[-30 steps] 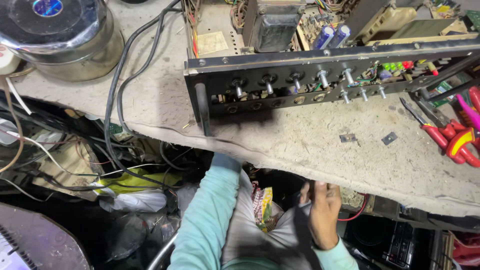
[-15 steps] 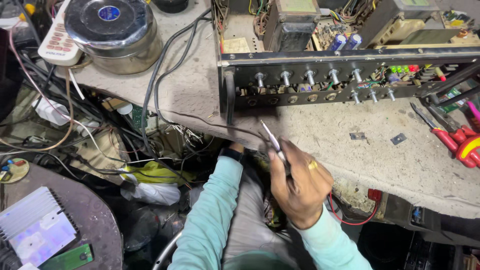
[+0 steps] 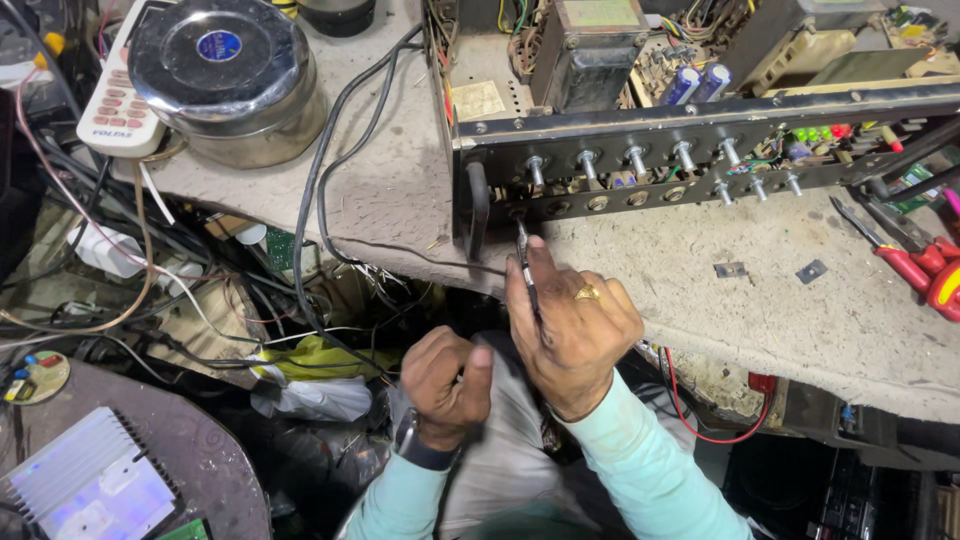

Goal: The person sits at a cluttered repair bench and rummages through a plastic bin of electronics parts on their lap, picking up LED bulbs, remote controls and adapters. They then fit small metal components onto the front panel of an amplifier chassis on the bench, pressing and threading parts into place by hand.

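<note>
My right hand (image 3: 572, 330) grips a thin dark tool (image 3: 524, 262), a tweezer or small screwdriver. Its tip touches the lower left corner of the black front panel (image 3: 640, 165) of an open amplifier chassis on the bench. The panel carries a row of metal knob shafts (image 3: 632, 158). My left hand (image 3: 447, 377) is a closed fist below the bench edge, beside the right hand, with nothing visible in it. A watch sits on its wrist.
A round steel pot (image 3: 228, 75) and a white remote (image 3: 112, 100) sit at the bench's far left. Black cables (image 3: 330, 170) run over the edge. Red-handled pliers (image 3: 915, 262) lie at right, two small metal plates (image 3: 730, 269) near them. A finned heatsink (image 3: 90, 485) lies lower left.
My right hand rose from my lap with the tool and moved up to the panel's left corner. My left hand came into view as a fist. The view shifted right.
</note>
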